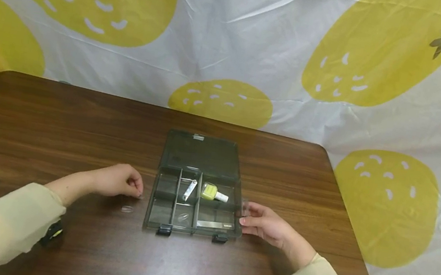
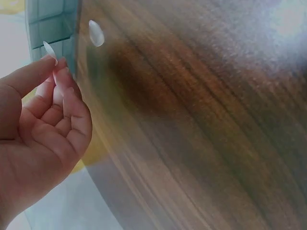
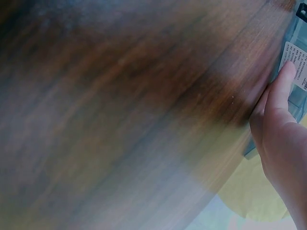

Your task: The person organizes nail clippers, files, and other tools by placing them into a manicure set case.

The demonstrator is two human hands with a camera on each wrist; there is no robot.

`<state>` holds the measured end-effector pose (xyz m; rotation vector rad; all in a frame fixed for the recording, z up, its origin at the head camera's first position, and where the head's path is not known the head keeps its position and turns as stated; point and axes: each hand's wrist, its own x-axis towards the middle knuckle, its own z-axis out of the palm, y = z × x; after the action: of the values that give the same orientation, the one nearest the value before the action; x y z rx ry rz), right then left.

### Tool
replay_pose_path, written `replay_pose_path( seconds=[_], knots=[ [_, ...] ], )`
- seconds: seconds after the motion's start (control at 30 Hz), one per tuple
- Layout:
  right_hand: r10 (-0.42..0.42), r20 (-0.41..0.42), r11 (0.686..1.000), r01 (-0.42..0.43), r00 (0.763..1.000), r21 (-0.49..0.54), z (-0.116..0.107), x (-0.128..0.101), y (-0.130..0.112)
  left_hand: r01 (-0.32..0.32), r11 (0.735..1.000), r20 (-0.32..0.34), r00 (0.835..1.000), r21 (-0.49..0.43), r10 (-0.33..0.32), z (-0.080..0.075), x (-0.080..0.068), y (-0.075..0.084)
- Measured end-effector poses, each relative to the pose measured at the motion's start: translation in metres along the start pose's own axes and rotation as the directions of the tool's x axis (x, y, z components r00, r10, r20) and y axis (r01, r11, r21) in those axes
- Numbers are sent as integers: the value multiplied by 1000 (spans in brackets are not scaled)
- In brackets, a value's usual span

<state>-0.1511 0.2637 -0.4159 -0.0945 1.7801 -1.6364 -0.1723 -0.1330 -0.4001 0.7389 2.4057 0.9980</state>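
My left hand [image 1: 122, 181] pinches a small clear false nail [image 2: 50, 51] between thumb and fingertips, just left of a translucent grey compartment box [image 1: 162, 209]. Another false nail [image 1: 126, 209] lies on the table below that hand. Against the box's right side rests my right hand [image 1: 269, 225], its thumb [image 3: 283, 86] extended along the wall by a white printed label [image 3: 297, 62]. Inside the box are a nail clipper [image 1: 190, 190], a bottle of yellow-green nail polish [image 1: 209, 191], a flat metal strip-like tool [image 1: 213, 225] and a clear false nail [image 1: 183, 217] at the front middle.
The box's lid [image 1: 201, 153] lies open toward the back, and two dark latches [image 1: 164, 230] stick out at the front. Everything stands on a brown wooden table [image 1: 75, 135]. A white cloth [image 1: 236, 30] with yellow fruit prints hangs behind it.
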Motion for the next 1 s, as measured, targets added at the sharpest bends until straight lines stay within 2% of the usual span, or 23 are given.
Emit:
replay_pose_path(
  seconds=[0.1, 0.27, 0.57, 0.8, 1.0],
  knots=[
    [-1, 5, 1000, 1, 1000, 3, 0, 0, 0, 15, 999, 6, 1000, -31, -15, -3, 0, 1],
    [2, 4, 1000, -2, 1000, -4, -1, 1, 0, 6, 998, 15, 1000, -58, -5, -6, 1, 4],
    [5, 9, 1000, -5, 1000, -9, -1, 1, -1, -12, 997, 10, 1000, -73, 13, -10, 4, 10],
    [10, 9, 1000, -10, 1000, -17, -1, 0, -2, -59, 995, 5, 998, -80, 60, -10, 10, 18],
    [9, 11, 1000, -9, 1000, -13, -1, 0, -3, -51, 995, 13, 999, -88, 52, -9, 14, 24]
  ],
)
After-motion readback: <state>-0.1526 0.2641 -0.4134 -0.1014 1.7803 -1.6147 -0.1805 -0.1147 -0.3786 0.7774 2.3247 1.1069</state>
